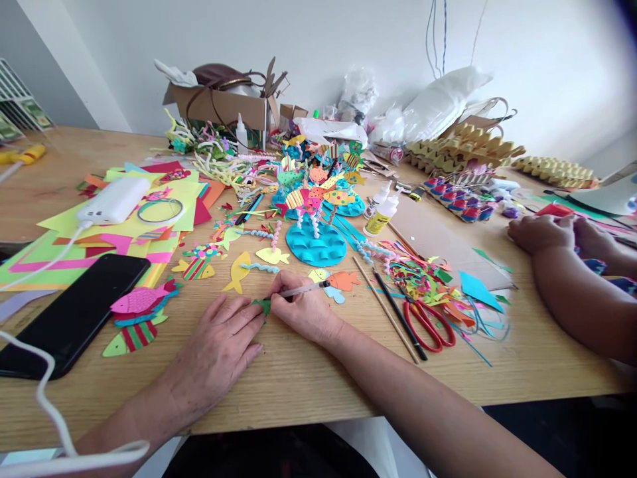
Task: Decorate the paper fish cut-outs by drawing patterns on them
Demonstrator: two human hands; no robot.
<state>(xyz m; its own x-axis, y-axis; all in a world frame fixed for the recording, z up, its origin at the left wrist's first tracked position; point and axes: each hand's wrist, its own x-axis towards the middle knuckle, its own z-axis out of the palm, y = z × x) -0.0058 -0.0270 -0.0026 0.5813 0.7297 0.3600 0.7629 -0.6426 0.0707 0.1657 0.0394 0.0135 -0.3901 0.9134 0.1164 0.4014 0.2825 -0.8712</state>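
My left hand (219, 342) lies flat on the wooden table (318, 378), its fingertips pressing a small green paper piece (263, 305). My right hand (303, 309) grips a thin clear pen (303, 289) with its tip at that green piece. Paper fish lie just beyond: a yellow one (239, 272), an orange one (344, 280), a pink one (139, 299). A blue paper disc with fish on curly stems (316, 242) stands behind them.
A black phone (74, 315) and a white power bank (114, 199) with a cable lie at left on coloured sheets. Red scissors (428, 325), two brushes (393, 309), paper scraps and glue bottles (381, 216) sit at right. Another person's hands (552, 232) rest at the far right.
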